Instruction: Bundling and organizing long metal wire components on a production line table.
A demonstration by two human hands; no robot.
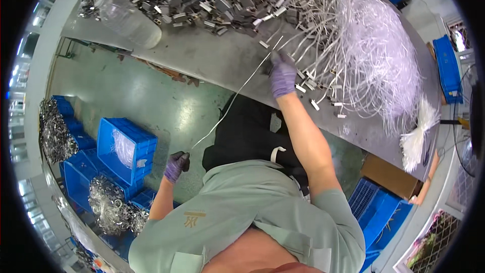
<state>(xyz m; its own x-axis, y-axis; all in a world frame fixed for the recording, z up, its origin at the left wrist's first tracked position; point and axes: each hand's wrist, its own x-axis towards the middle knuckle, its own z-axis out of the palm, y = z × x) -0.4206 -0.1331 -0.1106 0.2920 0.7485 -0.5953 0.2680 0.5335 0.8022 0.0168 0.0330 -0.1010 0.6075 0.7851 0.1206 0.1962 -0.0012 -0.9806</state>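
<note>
A thin white cord stretches slantwise from my lower left up over the table edge. Its lower end is at my left hand, in a purple glove with dark fingers, closed around it beside my body. My right hand, gloved the same way, is over the metal table with its fingers closed where the cord passes the fingertips; the cord's far tip sticks out beyond them. Just right of that hand lie many white cords with small white end pieces, fanned out from a large pale bundle.
Grey metal parts are heaped along the far side of the table, near a clear plastic bottle lying down. A white tied bundle hangs at the right edge. Blue crates stand on the floor at left, and another blue crate at lower right.
</note>
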